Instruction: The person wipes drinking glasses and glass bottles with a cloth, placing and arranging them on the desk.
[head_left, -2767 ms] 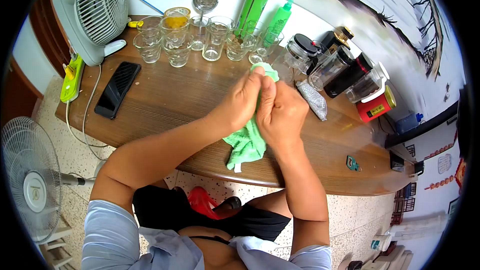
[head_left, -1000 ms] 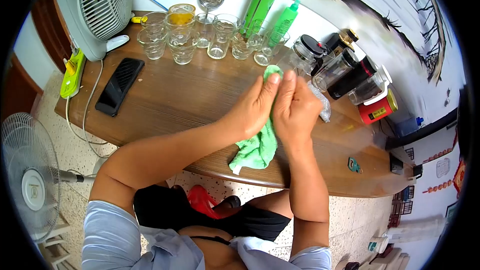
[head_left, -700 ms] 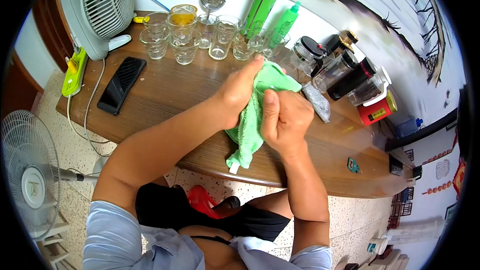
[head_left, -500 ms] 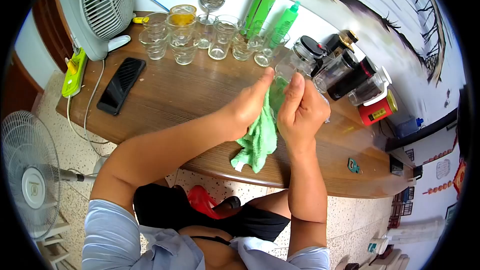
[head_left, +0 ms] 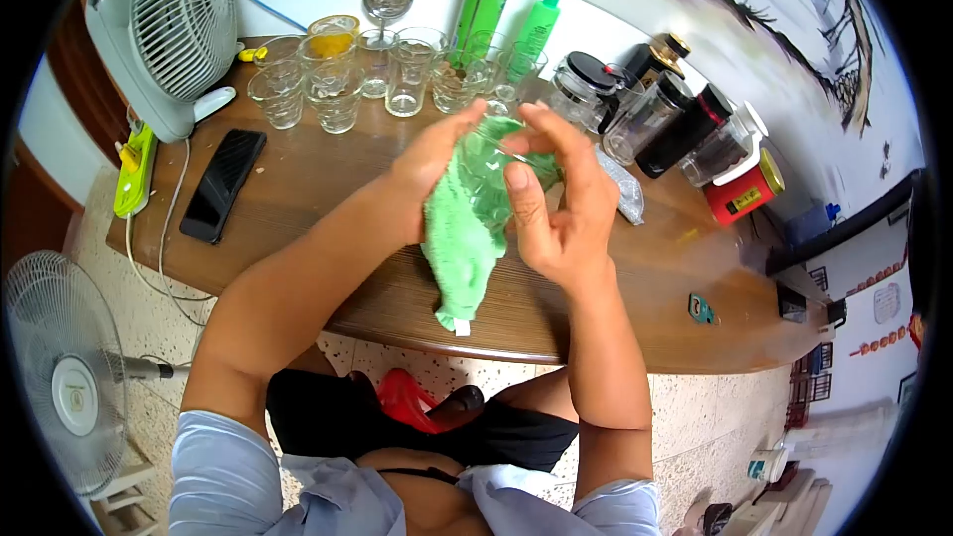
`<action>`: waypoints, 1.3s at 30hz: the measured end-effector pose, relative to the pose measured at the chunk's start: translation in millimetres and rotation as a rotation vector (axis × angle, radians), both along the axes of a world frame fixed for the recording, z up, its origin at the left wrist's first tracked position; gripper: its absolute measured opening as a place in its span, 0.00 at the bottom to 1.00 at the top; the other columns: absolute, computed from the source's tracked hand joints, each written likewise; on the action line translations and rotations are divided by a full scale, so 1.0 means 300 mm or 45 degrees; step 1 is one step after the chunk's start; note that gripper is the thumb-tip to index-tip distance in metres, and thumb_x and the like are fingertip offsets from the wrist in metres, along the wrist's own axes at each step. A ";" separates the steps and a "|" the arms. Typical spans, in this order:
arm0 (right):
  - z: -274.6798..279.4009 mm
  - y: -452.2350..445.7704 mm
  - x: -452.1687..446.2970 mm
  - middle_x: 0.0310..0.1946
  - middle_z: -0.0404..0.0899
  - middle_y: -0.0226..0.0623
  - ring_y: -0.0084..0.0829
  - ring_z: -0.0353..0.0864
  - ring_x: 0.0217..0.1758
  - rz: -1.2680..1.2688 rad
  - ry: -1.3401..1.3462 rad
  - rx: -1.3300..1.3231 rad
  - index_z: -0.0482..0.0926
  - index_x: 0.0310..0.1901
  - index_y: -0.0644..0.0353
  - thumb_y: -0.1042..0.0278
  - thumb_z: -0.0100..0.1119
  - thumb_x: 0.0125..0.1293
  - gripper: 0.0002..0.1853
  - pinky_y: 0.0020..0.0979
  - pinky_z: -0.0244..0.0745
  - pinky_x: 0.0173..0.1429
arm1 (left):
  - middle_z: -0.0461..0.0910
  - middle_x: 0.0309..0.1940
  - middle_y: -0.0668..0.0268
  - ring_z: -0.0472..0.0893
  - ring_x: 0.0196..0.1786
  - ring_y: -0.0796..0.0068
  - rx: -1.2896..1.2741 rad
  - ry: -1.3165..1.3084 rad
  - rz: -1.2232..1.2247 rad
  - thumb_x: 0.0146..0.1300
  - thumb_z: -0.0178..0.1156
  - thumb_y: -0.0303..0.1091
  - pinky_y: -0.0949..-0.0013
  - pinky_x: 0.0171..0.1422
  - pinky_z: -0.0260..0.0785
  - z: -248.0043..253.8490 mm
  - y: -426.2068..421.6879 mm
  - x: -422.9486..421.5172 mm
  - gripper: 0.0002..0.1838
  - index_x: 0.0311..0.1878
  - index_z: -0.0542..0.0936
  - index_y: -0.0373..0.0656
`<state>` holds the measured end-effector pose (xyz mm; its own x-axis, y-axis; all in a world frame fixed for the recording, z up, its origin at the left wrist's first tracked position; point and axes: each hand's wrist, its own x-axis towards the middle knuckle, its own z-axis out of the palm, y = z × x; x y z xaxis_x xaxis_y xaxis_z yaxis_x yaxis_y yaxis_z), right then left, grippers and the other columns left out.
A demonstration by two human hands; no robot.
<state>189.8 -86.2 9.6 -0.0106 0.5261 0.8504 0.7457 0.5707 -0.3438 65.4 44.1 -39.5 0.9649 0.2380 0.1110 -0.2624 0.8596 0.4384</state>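
Brown table [head_left: 328, 189] beneath crumpled green cloth [head_left: 460, 243]

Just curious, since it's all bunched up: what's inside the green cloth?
A clear glass shows in the green cloth. The folds hide part of the glass and anything deeper.

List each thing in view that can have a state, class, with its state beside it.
Green cloth, bunched, lower end hanging
Glass in the hands, partly wrapped in the cloth
Left hand, closed on the cloth
Right hand, fingers parted and curved at the glass
Phone, lying flat, screen dark
Glass pot, lid on
Power strip, yellow plug in it
Spray bottle, upright
Desk fan, on or off unclear
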 end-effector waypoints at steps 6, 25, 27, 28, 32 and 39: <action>-0.008 0.018 0.061 0.27 0.82 0.41 0.45 0.85 0.34 0.096 -0.010 -0.093 0.82 0.37 0.62 0.63 0.70 0.73 0.11 0.60 0.72 0.76 | 0.88 0.47 0.59 0.90 0.45 0.64 0.358 0.211 0.363 0.86 0.41 0.60 0.58 0.51 0.86 0.014 -0.002 0.007 0.31 0.57 0.82 0.41; -0.005 0.032 0.020 0.24 0.78 0.47 0.55 0.80 0.29 -0.373 -0.058 0.092 0.80 0.33 0.62 0.64 0.60 0.80 0.15 0.50 0.76 0.43 | 0.86 0.52 0.62 0.86 0.55 0.71 0.370 0.391 0.539 0.89 0.43 0.52 0.61 0.63 0.79 0.050 -0.152 0.019 0.25 0.61 0.80 0.41; 0.001 0.012 0.008 0.23 0.78 0.49 0.56 0.79 0.27 -0.509 0.167 -0.205 0.79 0.33 0.63 0.62 0.59 0.81 0.16 0.50 0.75 0.36 | 0.82 0.63 0.58 0.81 0.65 0.73 0.946 0.357 0.783 0.91 0.38 0.52 0.64 0.72 0.73 0.030 -0.157 0.036 0.29 0.73 0.75 0.36; -0.013 0.015 0.004 0.24 0.78 0.51 0.57 0.79 0.26 -0.507 0.140 -0.244 0.79 0.33 0.63 0.62 0.58 0.81 0.17 0.50 0.74 0.34 | 0.81 0.64 0.57 0.80 0.66 0.72 1.133 0.409 0.882 0.91 0.38 0.52 0.65 0.73 0.71 0.023 -0.159 0.031 0.30 0.74 0.74 0.35; -0.045 0.022 -0.035 0.25 0.78 0.57 0.61 0.79 0.28 -0.395 0.132 -0.376 0.77 0.33 0.66 0.61 0.58 0.82 0.19 0.51 0.73 0.33 | 0.79 0.67 0.55 0.77 0.69 0.69 1.468 0.454 1.121 0.91 0.35 0.55 0.66 0.79 0.65 -0.002 -0.131 0.036 0.35 0.78 0.70 0.32; 0.033 -0.030 -0.004 0.36 0.89 0.37 0.24 0.86 0.38 0.183 0.572 -0.725 0.85 0.53 0.69 0.69 0.59 0.80 0.11 0.32 0.82 0.46 | 0.87 0.42 0.63 0.87 0.44 0.64 0.396 0.446 0.209 0.85 0.43 0.61 0.53 0.48 0.83 0.035 -0.013 -0.015 0.31 0.65 0.80 0.42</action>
